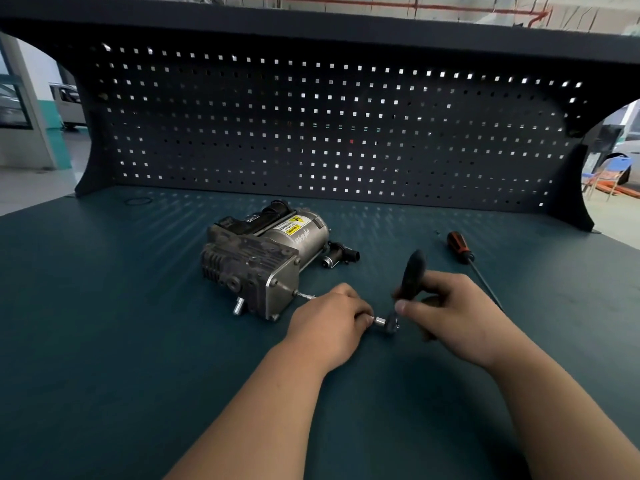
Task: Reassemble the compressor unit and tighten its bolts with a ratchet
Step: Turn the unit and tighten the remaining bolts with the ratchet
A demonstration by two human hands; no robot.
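At a workbench (138, 341), a person's right hand (450, 317) clamps its fingers round one ratchet (414, 268) while the left hand (329, 320) curls tight on its extension bar (379, 321), just right of the single compressor (266, 261); one screwdriver (460, 249) lies farther right.

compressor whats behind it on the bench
A small black fitting lies just behind the compressor, off its right rear, and the pegboard stands further back. Anything directly behind the compressor's body is covered by it.
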